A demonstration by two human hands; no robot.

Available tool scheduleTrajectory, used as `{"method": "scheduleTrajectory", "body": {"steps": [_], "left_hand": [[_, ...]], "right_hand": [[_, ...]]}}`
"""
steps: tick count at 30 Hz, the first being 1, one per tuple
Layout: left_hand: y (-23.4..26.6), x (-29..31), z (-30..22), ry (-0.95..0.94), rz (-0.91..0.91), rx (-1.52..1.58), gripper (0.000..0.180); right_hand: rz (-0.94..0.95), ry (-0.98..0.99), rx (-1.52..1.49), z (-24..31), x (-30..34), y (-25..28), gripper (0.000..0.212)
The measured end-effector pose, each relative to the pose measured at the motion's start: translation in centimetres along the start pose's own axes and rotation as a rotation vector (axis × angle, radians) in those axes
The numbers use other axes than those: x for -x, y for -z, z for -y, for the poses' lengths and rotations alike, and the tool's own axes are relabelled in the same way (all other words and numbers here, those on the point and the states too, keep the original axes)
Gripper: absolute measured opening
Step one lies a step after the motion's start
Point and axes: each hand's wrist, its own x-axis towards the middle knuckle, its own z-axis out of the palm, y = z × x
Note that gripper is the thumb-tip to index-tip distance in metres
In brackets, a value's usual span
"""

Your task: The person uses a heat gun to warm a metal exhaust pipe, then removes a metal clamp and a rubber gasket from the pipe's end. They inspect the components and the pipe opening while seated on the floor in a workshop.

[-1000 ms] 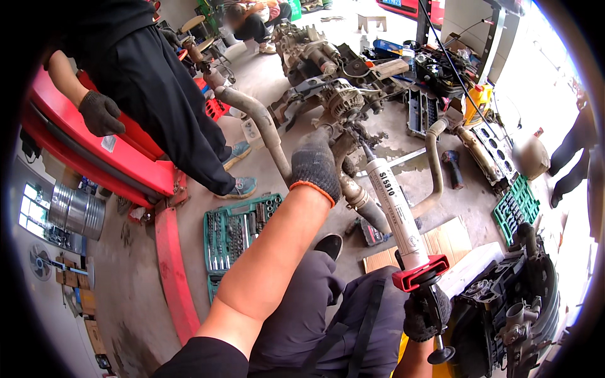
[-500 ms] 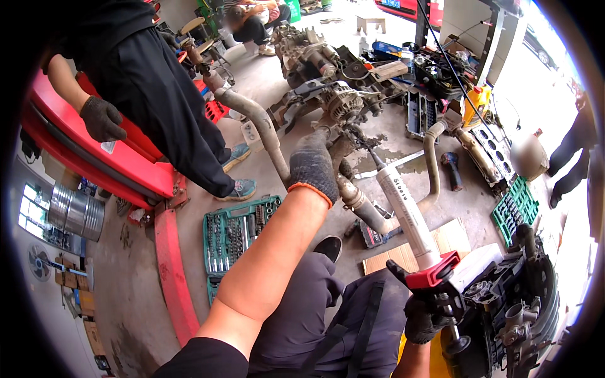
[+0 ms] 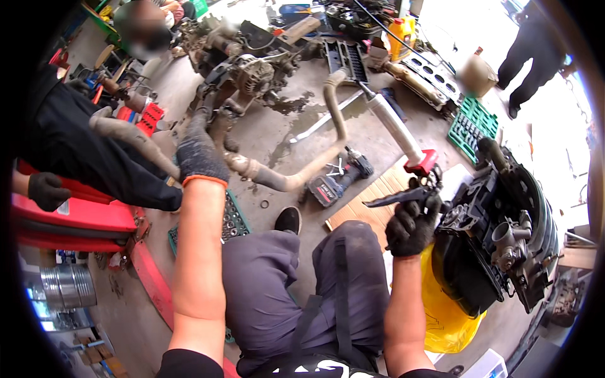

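Observation:
My right hand (image 3: 413, 227), in a dark work glove, grips a caulking gun (image 3: 423, 162) by its handle. The gun carries a long white sealant tube (image 3: 397, 129), and its dark nozzle points away from me, to the right of the engine. My left hand (image 3: 203, 148), gloved with an orange cuff, reaches forward to the near side of a dirty engine (image 3: 217, 47) on the floor. Its fingers seem closed at the engine's edge, but what they hold is hidden. An alternator (image 3: 254, 75) and a bent exhaust pipe (image 3: 283, 181) are just right of this hand.
A cordless drill (image 3: 340, 179) lies beside cardboard (image 3: 365, 214). Green socket cases (image 3: 474, 129) lie at right and under my left arm. Another engine part (image 3: 504, 233) stands at right by yellow plastic (image 3: 450, 318). A co-worker's gloved hand (image 3: 47, 191) hangs at left.
The caulking gun's nozzle has moved from beside the engine out to the right, apart from it. My left hand remains at the engine. The whole view has shifted.

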Motion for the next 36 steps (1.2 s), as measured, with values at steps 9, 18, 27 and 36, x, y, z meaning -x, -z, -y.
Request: {"method": "scheduleTrajectory", "body": {"steps": [9,18,27,36], "left_hand": [[2.1,-1.6,-0.5,0.123,-0.157,0.144,0.026],[3.1,1.5,-1.4,0.164,-0.035,0.194,0.027],[-1.1,4.1,-2.5,0.057,0.122,0.14,0.028],[-6.2,8.2,-3.4,-0.516,0.341,-0.139,0.022]], "right_hand": [[-0.303,0.248,-0.126,6.0,-3.4,18.4,0.029],[-0.996,0.473,0.259,7.3,-1.3,28.9,0.035],[-1.418,-0.088,1.466,6.8,0.1,25.1,0.019],[-0.103,0.179,1.272,-5.7,-8.8,-13.7,0.027]]}}
